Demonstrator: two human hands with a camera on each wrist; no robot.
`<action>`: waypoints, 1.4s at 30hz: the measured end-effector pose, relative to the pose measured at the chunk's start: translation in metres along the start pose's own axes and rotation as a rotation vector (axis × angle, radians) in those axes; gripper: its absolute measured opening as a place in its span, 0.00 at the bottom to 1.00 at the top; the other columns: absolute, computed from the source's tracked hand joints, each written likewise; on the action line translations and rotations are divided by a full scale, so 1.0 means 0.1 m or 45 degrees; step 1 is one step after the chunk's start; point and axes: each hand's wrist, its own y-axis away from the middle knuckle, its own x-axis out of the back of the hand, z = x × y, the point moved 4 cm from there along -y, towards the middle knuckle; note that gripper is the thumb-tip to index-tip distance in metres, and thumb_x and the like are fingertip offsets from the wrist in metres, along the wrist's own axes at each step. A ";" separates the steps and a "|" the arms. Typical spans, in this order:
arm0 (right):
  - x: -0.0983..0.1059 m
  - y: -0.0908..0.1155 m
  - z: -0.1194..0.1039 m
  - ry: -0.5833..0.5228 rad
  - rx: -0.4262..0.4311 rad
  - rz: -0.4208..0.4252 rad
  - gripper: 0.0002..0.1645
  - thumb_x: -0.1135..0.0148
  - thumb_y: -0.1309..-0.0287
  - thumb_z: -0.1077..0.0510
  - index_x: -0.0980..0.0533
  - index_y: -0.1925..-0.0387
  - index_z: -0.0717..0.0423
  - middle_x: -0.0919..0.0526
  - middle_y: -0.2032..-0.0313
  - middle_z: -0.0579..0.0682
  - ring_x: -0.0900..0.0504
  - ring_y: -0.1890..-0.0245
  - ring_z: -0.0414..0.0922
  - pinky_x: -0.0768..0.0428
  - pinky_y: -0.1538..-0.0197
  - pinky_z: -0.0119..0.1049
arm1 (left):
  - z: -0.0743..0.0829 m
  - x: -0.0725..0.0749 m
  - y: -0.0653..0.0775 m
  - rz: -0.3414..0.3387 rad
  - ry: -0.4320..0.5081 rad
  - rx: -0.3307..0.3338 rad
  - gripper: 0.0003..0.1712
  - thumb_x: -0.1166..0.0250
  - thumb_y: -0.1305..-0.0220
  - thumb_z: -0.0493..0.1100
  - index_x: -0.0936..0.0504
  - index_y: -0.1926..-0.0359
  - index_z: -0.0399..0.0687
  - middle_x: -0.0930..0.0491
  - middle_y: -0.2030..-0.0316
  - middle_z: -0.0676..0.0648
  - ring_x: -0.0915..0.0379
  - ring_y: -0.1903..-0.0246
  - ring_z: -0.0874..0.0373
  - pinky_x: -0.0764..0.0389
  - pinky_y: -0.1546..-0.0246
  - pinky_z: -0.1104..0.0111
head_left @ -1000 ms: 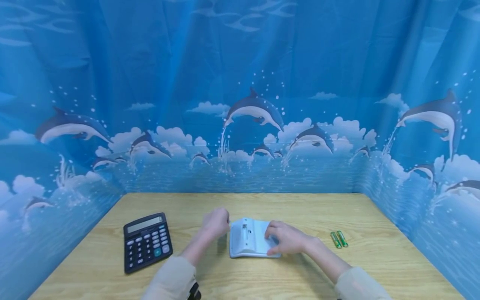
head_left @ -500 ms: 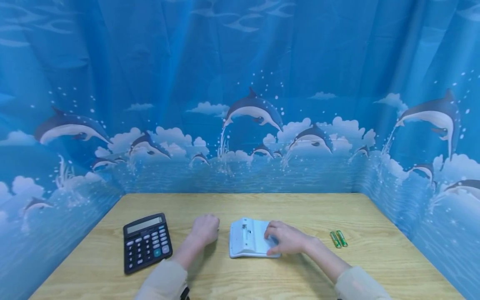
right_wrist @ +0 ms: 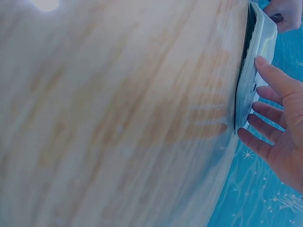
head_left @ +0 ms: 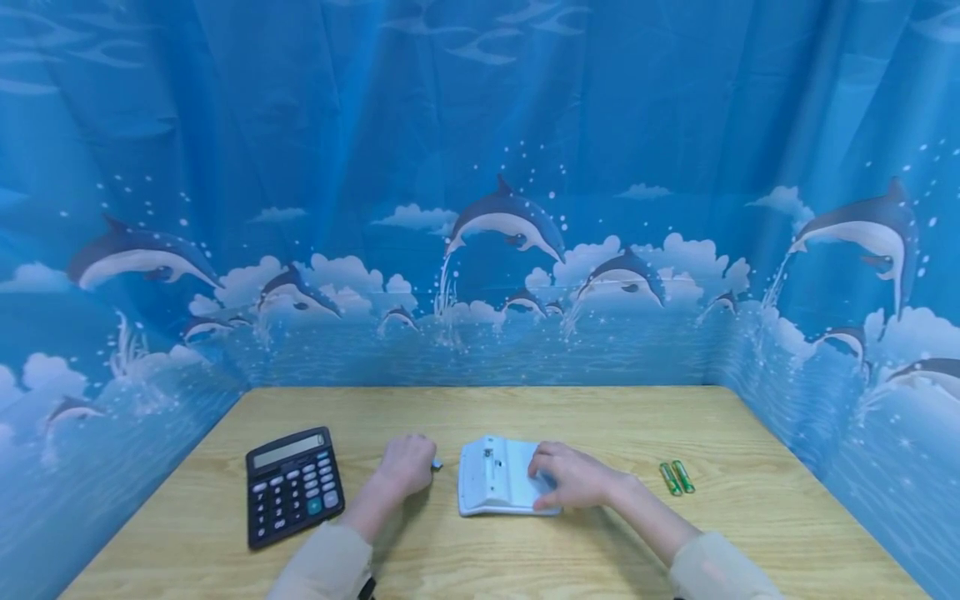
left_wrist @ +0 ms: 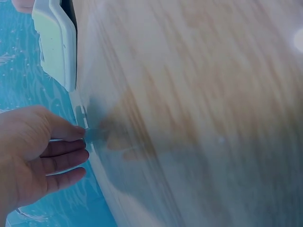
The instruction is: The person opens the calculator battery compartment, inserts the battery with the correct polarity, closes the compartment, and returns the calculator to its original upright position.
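A white calculator (head_left: pixel 480 487) lies face down on the table, its battery slot uncovered with a metal spring contact showing. My right hand (head_left: pixel 573 477) holds its right part. In the right wrist view the thumb (right_wrist: pixel 270 71) lies on the near edge and the other fingers spread along the right end. To the left of it, apart from the calculator, my left hand (head_left: pixel 408 462) is low at the table. Its thumb and fingertips pinch a small pale battery cover (head_left: pixel 437 464), mostly hidden by the hand.
A black desk calculator (head_left: pixel 296 487) lies face up on the left of the wooden table (head_left: pixel 600 417). Two green batteries (head_left: pixel 677 478) lie side by side at the right. A blue dolphin-print curtain (head_left: pixel 480 350) encloses the back and sides.
My left hand has moved left, away from the white calculator's left edge, and down to the table, with the cover now peeking out beside it. The right hand and the calculator have stayed put.
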 end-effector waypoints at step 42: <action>0.01 0.01 -0.03 0.016 0.022 0.036 0.24 0.31 0.55 0.44 0.22 0.58 0.53 0.25 0.56 0.47 0.26 0.53 0.47 0.27 0.47 0.41 | 0.52 0.02 0.25 0.013 0.247 -0.489 0.20 0.31 0.48 0.50 0.20 0.59 0.41 0.22 0.68 0.49 0.26 0.69 0.62 0.23 0.66 0.73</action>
